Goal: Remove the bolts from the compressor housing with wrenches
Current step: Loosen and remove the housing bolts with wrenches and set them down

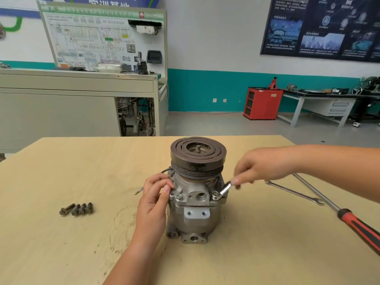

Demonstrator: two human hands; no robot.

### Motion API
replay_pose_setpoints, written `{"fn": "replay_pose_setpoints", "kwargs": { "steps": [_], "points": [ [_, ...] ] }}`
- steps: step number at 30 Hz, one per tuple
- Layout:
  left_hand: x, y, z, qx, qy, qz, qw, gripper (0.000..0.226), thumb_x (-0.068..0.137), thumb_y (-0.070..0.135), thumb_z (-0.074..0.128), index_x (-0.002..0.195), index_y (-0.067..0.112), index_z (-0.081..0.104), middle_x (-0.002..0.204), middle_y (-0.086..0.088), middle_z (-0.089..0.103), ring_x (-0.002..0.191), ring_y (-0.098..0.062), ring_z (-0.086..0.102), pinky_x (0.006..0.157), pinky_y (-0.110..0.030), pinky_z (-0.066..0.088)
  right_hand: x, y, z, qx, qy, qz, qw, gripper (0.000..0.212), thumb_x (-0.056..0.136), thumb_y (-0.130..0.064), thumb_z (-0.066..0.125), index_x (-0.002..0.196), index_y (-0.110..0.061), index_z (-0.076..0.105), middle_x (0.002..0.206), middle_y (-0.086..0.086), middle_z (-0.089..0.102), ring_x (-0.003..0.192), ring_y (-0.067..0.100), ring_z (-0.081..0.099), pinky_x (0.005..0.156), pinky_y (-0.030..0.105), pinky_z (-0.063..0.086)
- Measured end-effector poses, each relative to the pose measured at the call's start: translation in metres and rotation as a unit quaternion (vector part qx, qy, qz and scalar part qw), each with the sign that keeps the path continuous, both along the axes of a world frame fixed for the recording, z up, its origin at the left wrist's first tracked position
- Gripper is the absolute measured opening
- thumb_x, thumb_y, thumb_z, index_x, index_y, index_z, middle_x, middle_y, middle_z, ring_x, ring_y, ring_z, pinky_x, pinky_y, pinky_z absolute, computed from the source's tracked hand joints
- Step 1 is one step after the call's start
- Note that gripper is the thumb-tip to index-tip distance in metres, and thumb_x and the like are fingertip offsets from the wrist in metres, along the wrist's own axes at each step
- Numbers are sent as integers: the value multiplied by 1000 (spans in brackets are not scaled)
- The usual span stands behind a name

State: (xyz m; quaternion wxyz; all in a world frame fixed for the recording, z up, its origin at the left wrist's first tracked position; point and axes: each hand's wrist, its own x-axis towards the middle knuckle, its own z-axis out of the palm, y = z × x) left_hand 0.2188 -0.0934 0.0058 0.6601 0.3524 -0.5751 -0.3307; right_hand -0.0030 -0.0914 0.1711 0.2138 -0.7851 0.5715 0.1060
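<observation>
Head view: the compressor (195, 202) stands upright in the middle of the wooden table (61, 171), its dark grooved pulley (198, 153) on top. The left hand (156, 194) is at its nine o'clock side, fingers curled and clamped on the shoulder of the metal body. The right hand (259, 167) reaches in from three o'clock, fingertips pinched together on a short wrench (225, 188). The wrench slants down to the right bolt (215, 195) on the flange. Whether it is fully seated on the head I cannot tell. A second bolt (179, 197) sits in the flange toward the left hand.

Four loose bolts (77, 209) lie in a row well off at nine o'clock. A flat spanner (294, 192) and a long red-handled tool (357, 223) lie out at three to four o'clock.

The compressor looks like cast metal, so probably heavy, stiff and steady on its base, but it may twist when the wrench pulls. Bracing the body below the pulley seems sensible, as the pulley may spin. The bolts look small and may roll, and the short wrench gives little purchase, so a slip off the head is the likely risk.
</observation>
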Motion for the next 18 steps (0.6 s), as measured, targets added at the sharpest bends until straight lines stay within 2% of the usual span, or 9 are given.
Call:
{"fn": "replay_pose_setpoints", "kwargs": {
  "steps": [2, 3, 5, 8, 11, 13, 15, 17, 18],
  "points": [
    [0, -1, 0, 8, 5, -13, 1000, 27, 88, 26, 46, 74, 37, 65, 103, 22, 54, 104, 1, 51, 87, -8, 39, -4, -9, 1, -58, 6, 41, 997, 20, 92, -47, 50, 94, -35, 67, 88, -17, 61, 81, 1, 54, 71, 18, 41],
    [1, -1, 1, 14, 7, -17, 1000, 27, 88, 26, 46, 73, 37, 65, 103, 22, 54, 104, 1, 51, 87, -9, 39, -9, -10, 2, -47, 7, 46, 998, 18, 93, -44, 51, 97, -37, 66, 87, -18, 61, 79, 0, 54, 71, 18, 41],
    [1, -1, 2, 19, 12, -19, 1000, 28, 88, 26, 45, 72, 37, 65, 101, 21, 54, 100, 2, 51, 83, -8, 40, -24, -3, 4, 42, -5, 14, 999, 15, 95, -33, 52, 93, -39, 65, 82, -16, 63, 73, -3, 57, 72, 18, 44],
    [-1, 1, 3, 17, 17, -15, 1000, 26, 92, 24, 49, 73, 32, 66, 98, 19, 55, 95, 2, 52, 81, -8, 40, -44, 28, -13, 165, -136, -35, 976, 18, 97, -17, 50, 91, -26, 63, 79, -8, 64, 74, 6, 68, 72, 19, 49],
    [-6, 7, 3, 23, 38, 17, 999, 25, 93, 28, 49, 79, 30, 69, 101, 20, 58, 105, 0, 53, 86, -8, 40, -41, 67, -47, 193, -325, -23, 926, 10, 97, -21, 49, 93, -20, 58, 76, -9, 63, 76, 12, 70, 74, 17, 48],
    [-10, 13, 2, 25, 36, 63, 997, 20, 95, 34, 52, 89, 31, 71, 105, 18, 60, 110, -3, 54, 88, -7, 39, -28, 95, -72, 207, -477, -50, 853, 8, 92, -21, 52, 93, -15, 57, 77, -7, 61, 77, 16, 67, 76, 18, 47],
    [-12, 22, 0, -4, 0, 123, 992, 25, 94, 41, 43, 104, 33, 65, 107, 12, 59, 108, -5, 54, 88, -8, 38, -8, 114, -98, 226, -615, -120, 746, 11, 86, -16, 55, 92, -7, 57, 80, 6, 62, 76, 23, 65, 72, 21, 49],
    [-13, 31, 1, -82, -30, 163, 983, 29, 90, 38, 39, 115, 36, 54, 108, 12, 54, 100, -4, 51, 86, -12, 38, 18, 126, -121, 223, -710, -219, 631, 14, 87, -11, 59, 87, 2, 55, 75, 26, 63, 69, 30, 66, 63, 22, 50],
    [-13, 37, 2, -137, -48, 169, 975, 28, 90, 34, 44, 116, 37, 51, 106, 15, 51, 96, -4, 49, 85, -15, 38, 31, 129, -132, 203, -740, -265, 584, 12, 86, -6, 59, 81, 5, 56, 68, 29, 60, 65, 35, 66, 59, 26, 50]
  ]
}}
